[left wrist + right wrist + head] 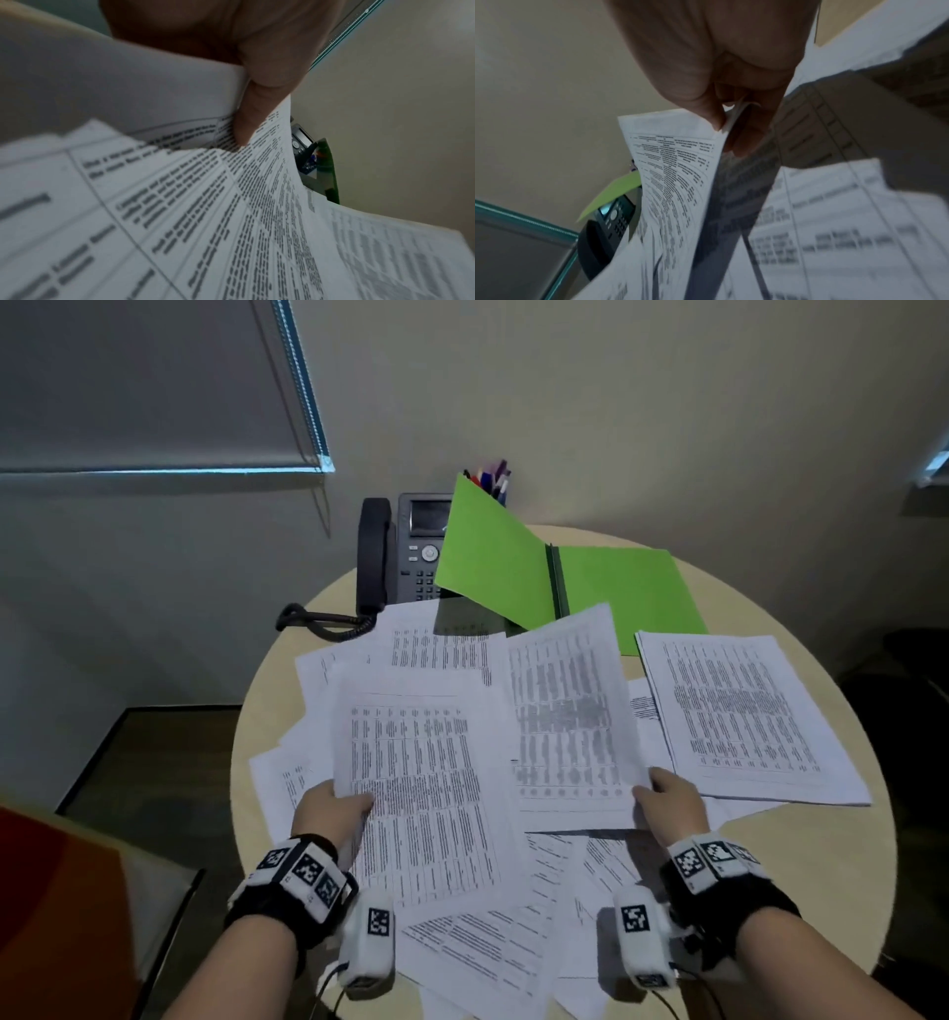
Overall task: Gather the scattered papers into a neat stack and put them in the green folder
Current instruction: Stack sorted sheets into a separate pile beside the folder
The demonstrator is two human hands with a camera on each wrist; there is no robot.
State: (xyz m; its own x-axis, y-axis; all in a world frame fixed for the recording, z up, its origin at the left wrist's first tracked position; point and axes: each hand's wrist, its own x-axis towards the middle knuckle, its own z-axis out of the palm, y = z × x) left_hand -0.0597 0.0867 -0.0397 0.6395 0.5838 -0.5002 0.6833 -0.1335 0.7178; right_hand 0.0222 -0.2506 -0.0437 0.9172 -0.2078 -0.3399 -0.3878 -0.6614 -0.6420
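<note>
On the round, pale wooden surface (801, 891) lie many printed sheets, overlapping at different angles. The left hand (328, 814) holds one printed sheet (421, 778) by its left edge, its grip pinching the paper with the thumb (246, 121) pressed on the printed face; the sheet's near end rests over the loose papers (477, 952) at the front of the surface. The right hand (672, 801) pinches the lower right corner of a second sheet (565, 711), and the right wrist view shows the thumb on the printed side and the fingers (746, 140) behind the paper. The two held sheets sit side by side, the right one overlapping the left one's edge. To the right lies a squared-up paper stack (744, 716), flat on the surface and just beside the right hand. The green folder (631, 593) lies open at the far side, its right half flat and partly covered by papers, its left cover (488, 552) tilted up against a dark desk phone (405, 552). Behind the raised cover stands a bunch of pens (493, 480). A window blind (144, 382) hangs on the left wall.
</note>
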